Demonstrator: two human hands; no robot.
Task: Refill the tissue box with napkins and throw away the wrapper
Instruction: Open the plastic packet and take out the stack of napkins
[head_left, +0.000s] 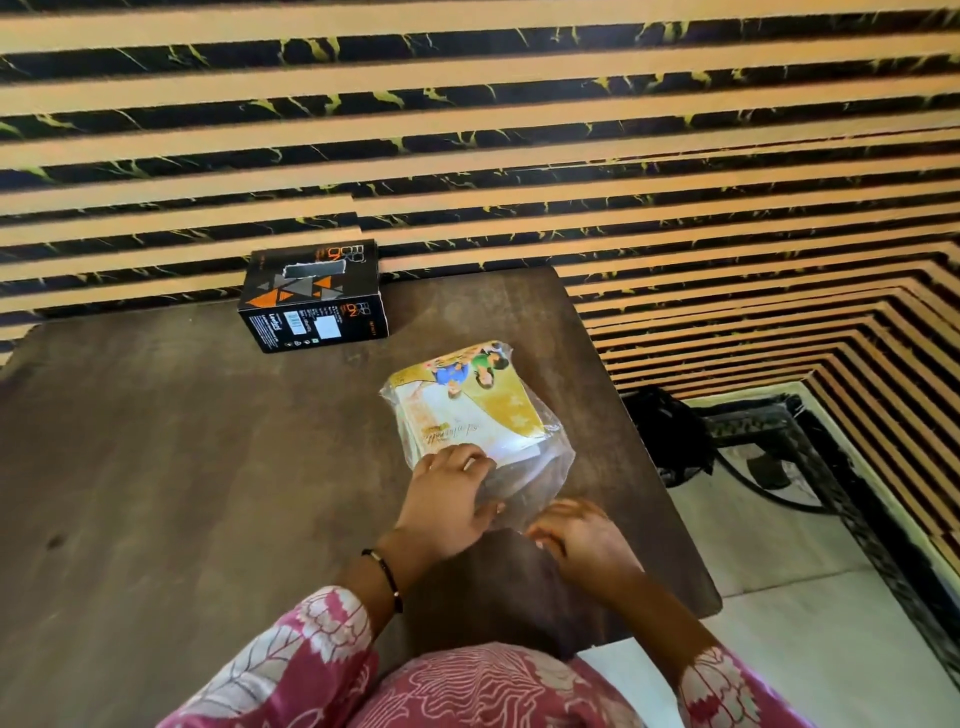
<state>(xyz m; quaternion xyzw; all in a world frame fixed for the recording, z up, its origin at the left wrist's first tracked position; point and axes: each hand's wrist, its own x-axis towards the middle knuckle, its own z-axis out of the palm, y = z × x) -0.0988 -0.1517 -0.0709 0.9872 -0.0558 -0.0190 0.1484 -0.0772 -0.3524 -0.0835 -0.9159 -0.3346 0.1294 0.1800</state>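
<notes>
Napkin pack on tabletop, both my hands at its near open end.

The napkin pack (470, 410) lies flat, long axis running away from me. My left hand (449, 499) presses its clear wrapper (524, 475); my right hand (582, 535) pinches the wrapper's edge. The tissue box (314, 296) sits well apart by the wall, slot up.

My left hand (451, 493) lies flat, fingers spread, on the near end of the napkin pack (475, 410). My right hand (579, 535) pinches its near edge.
</notes>
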